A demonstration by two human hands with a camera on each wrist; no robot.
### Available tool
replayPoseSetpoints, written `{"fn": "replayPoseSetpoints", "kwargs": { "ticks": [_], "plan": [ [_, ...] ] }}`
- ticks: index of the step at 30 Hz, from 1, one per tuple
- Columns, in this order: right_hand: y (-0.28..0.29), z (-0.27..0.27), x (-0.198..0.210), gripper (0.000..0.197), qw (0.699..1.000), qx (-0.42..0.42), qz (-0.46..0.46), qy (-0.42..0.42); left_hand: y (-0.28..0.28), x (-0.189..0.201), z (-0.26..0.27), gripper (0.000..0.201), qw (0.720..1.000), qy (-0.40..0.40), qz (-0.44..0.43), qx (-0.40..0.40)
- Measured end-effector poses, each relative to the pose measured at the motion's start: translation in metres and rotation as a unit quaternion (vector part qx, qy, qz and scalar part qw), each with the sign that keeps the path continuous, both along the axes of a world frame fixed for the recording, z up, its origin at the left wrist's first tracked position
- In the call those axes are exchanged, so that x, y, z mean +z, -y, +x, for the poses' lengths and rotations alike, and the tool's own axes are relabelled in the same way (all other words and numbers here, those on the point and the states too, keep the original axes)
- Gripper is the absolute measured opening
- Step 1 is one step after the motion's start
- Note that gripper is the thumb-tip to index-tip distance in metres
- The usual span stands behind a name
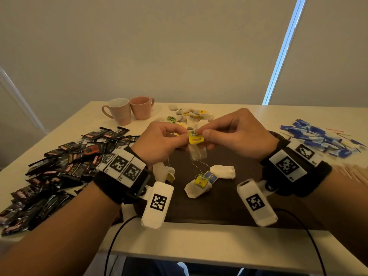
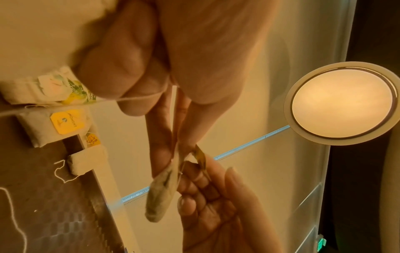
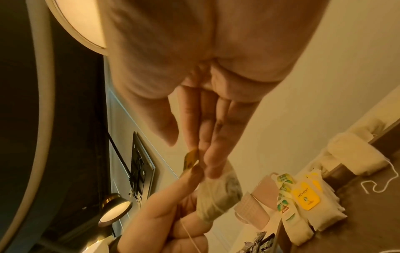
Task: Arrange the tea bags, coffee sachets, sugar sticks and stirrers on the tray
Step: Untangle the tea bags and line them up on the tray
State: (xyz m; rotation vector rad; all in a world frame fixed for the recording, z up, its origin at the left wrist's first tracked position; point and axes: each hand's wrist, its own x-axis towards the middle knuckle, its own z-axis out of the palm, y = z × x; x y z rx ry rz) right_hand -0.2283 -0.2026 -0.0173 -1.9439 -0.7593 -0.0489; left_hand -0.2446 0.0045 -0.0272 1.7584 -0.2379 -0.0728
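Both hands hold one tea bag (image 1: 197, 153) up over the dark tray (image 1: 219, 206). My left hand (image 1: 179, 136) pinches the left edge of its yellow tag (image 1: 196, 137), and my right hand (image 1: 206, 134) pinches the right edge. The pouch hangs below the tag, and a string trails down to the tray. In the left wrist view the tea bag (image 2: 162, 191) dangles between the fingertips of both hands. The right wrist view shows the tag (image 3: 190, 160) edge-on above the pouch (image 3: 218, 196). Three tea bags (image 1: 224, 172) lie on the tray.
A heap of black coffee sachets (image 1: 69, 162) covers the table's left side. Blue sugar sticks (image 1: 318, 138) and thin stirrers (image 1: 338, 134) lie at the right. Two pink mugs (image 1: 119, 110) and a loose pile of tea bags (image 1: 189, 114) sit behind the tray.
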Motion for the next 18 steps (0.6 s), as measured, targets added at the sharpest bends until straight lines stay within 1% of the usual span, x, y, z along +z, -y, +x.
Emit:
{"fn": "replayPoseSetpoints", "kwargs": {
  "ticks": [4,7,9,10,12,14,16,18],
  "plan": [
    [-0.006,0.001,0.000,0.020,0.999,0.004,0.014,-0.035,-0.004,0.001,0.000,0.008,1.000,-0.011,0.014,-0.010],
    [-0.011,0.005,-0.002,0.028,0.999,-0.013,0.005,-0.043,-0.010,0.002,0.002,0.014,0.999,-0.018,0.013,-0.043],
    [-0.014,0.008,-0.002,0.025,0.999,-0.021,-0.017,-0.038,-0.013,0.003,0.003,0.020,0.998,-0.018,0.015,-0.058],
    [-0.016,0.010,-0.002,0.021,0.999,-0.026,-0.039,-0.024,-0.013,0.004,0.002,0.017,0.998,-0.009,0.019,-0.060],
    [-0.021,0.016,0.001,0.013,0.993,-0.032,-0.113,0.025,-0.014,0.002,0.001,0.011,0.998,0.008,0.035,-0.048],
    [-0.026,0.027,0.007,0.006,0.983,-0.037,-0.177,0.042,-0.019,-0.001,0.002,0.013,0.999,0.007,0.042,-0.034],
    [-0.029,0.043,0.014,0.009,0.980,-0.054,-0.189,0.018,-0.026,-0.005,0.002,0.020,0.998,-0.015,0.056,-0.006],
    [-0.036,0.064,0.016,0.007,0.981,-0.076,-0.175,-0.034,-0.034,-0.009,0.003,0.024,0.995,-0.048,0.080,0.034]
  ]
}}
